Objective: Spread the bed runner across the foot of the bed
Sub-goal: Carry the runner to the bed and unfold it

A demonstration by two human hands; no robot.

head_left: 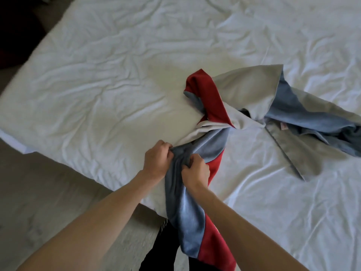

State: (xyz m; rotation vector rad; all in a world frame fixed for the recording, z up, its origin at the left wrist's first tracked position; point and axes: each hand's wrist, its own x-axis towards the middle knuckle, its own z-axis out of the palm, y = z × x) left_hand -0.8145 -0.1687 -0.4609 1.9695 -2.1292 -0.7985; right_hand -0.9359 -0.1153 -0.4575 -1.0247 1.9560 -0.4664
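The bed runner [252,94] is a long cloth in blue, red and pale grey, lying twisted and bunched on the white bed [97,85]. One end trails right across the sheet; the other hangs off the bed's near corner toward the floor. My left hand [157,158] and my right hand [195,169] sit close together at the bed's edge, both clenched on the blue bunched part of the runner. The stretch of cloth under my fingers is hidden.
The white sheet is wrinkled all over. Pale floor [39,192] lies to the left of the bed and below its corner. My dark trousers [164,247] show below the hanging cloth. A dark object [11,32] stands at the far left.
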